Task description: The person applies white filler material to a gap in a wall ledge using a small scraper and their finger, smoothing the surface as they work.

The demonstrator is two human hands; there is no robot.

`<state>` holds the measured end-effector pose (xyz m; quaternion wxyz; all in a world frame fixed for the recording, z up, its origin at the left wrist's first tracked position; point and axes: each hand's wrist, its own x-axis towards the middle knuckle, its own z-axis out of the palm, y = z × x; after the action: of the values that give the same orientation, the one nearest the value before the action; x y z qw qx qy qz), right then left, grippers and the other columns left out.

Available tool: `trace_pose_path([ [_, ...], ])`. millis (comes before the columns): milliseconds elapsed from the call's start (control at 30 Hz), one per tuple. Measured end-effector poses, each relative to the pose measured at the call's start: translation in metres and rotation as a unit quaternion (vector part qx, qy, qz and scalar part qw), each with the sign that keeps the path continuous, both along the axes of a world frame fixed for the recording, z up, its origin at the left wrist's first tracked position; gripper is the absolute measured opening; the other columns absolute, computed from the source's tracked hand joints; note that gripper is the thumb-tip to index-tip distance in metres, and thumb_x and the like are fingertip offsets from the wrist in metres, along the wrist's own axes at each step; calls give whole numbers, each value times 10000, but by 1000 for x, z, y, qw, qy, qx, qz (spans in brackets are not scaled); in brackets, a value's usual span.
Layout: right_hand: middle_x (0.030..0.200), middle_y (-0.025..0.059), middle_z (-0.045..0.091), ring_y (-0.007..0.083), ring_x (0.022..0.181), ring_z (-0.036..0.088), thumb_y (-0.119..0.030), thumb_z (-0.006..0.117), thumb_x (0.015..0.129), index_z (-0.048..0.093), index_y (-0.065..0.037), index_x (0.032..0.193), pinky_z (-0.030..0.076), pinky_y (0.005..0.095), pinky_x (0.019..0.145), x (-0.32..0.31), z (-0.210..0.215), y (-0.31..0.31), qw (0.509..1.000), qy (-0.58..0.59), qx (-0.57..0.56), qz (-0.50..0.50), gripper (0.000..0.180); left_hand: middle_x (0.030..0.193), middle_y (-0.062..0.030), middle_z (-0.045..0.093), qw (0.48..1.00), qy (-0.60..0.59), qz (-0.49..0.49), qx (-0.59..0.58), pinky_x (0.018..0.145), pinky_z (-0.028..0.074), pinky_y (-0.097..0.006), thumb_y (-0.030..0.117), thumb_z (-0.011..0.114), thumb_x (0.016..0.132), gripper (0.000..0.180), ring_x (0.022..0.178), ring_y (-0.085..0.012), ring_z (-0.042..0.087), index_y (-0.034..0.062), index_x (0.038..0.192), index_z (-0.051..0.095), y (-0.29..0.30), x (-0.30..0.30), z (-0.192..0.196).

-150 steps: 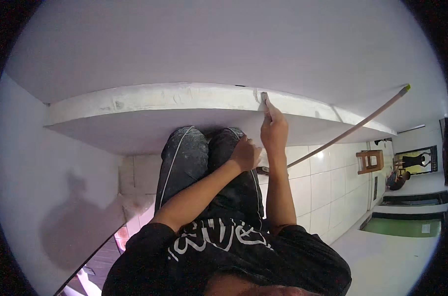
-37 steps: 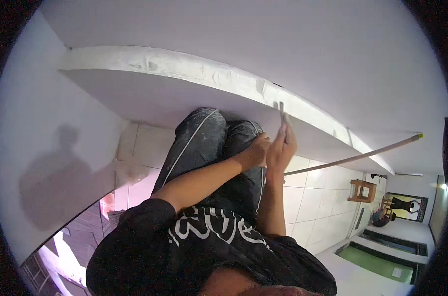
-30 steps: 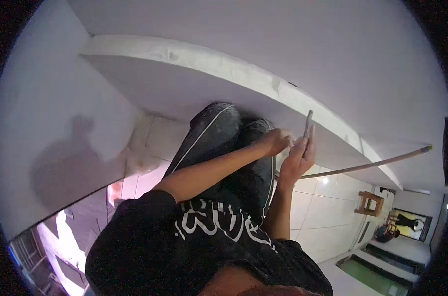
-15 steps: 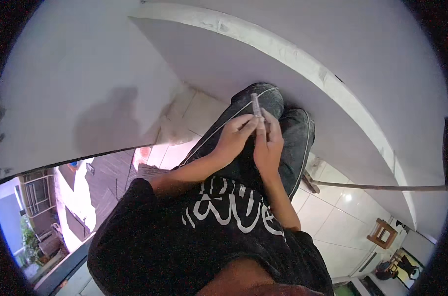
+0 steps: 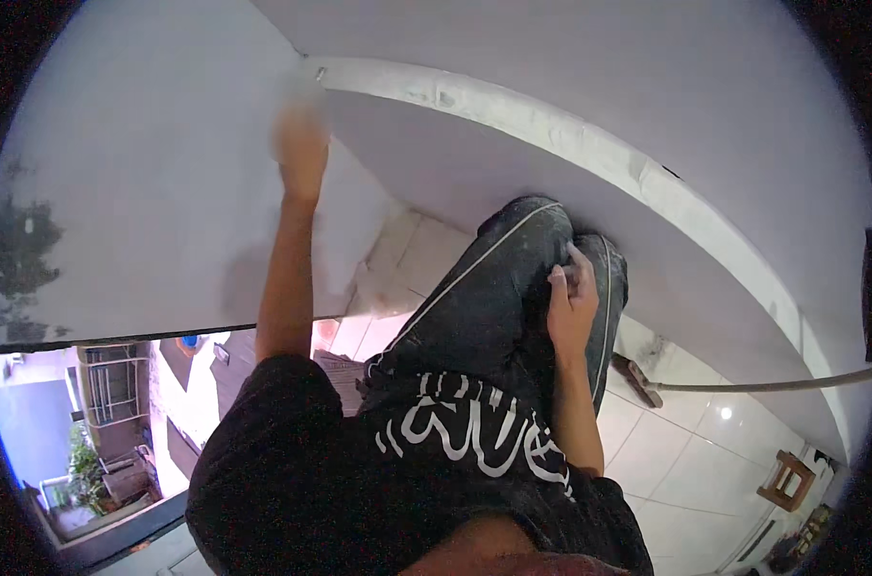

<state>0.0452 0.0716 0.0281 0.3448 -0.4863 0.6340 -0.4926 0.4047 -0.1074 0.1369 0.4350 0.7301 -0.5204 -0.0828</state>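
Observation:
My left hand is raised in front of the pale wall, by the left end of a white curved ledge. Motion smears its fingers, so what they hold, if anything, does not show. Close above that hand, a tiny greyish piece is visible at the ledge's end; its kind is too small to tell. My right hand rests over my right thigh, fingers loosely bent and apart, with whitish fingertips and nothing visible in them. Beneath it are my dark trousers with pale side stripes and dusty knees.
The low wall under the ledge stands right against my knees. To the right, a long-handled tool with a brown head lies across above the white tiled floor. A small wooden stool stands farther right. At lower left, an opening shows a barred window.
Both hands were together over my knees, pinching a short pale stick. My left hand has swung up and left to the ledge's end; my right hand has dropped onto the thigh. The stick is no longer recognisable.

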Motion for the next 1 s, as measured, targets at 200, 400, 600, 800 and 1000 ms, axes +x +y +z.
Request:
trace_pose_path([
  [200, 1097, 142, 681, 199, 943, 651, -181, 587, 995, 623, -22, 1281, 509, 325, 874, 1, -7, -3, 998, -21, 33, 41, 329, 1041, -246, 668, 925, -371, 12, -80, 859, 505, -534, 217, 412, 1031, 312, 1001, -441, 638, 0, 1081, 632, -105, 109, -24],
  [400, 900, 107, 646, 207, 785, 613, -134, 574, 977, 602, -51, 1315, 500, 332, 752, -2, -4, -5, 999, -31, 4, 24, 349, 993, -239, 675, 921, -389, 23, 8, 817, 521, -551, 213, 440, 999, 308, 937, -445, 658, 12, 977, 672, -103, 112, -39],
  [600, 888, 83, 638, 176, 745, 592, -80, 587, 942, 606, -77, 1322, 497, 314, 734, -7, -15, -9, 999, 3, 25, 41, 380, 985, -221, 683, 888, -454, -55, 47, 788, 536, -542, 212, 448, 988, 292, 883, -430, 673, 25, 940, 666, -93, 83, -32],
  [800, 799, 63, 610, 155, 710, 572, -64, 593, 927, 615, -91, 1314, 487, 300, 706, -8, -15, -11, 999, -17, -16, 35, 389, 1201, -228, 655, 910, -401, -44, 98, 929, 518, -508, 222, 467, 999, 374, 1094, -410, 628, 52, 1304, 600, -94, 75, -22],
  [1000, 768, 51, 580, 134, 692, 539, -67, 600, 928, 625, -86, 1302, 467, 274, 685, -9, -9, -11, 999, -5, 26, 38, 375, 1032, -265, 675, 880, -466, -92, 13, 794, 545, -523, 171, 443, 980, 374, 915, -423, 673, 35, 1295, 591, -95, 67, -32],
])
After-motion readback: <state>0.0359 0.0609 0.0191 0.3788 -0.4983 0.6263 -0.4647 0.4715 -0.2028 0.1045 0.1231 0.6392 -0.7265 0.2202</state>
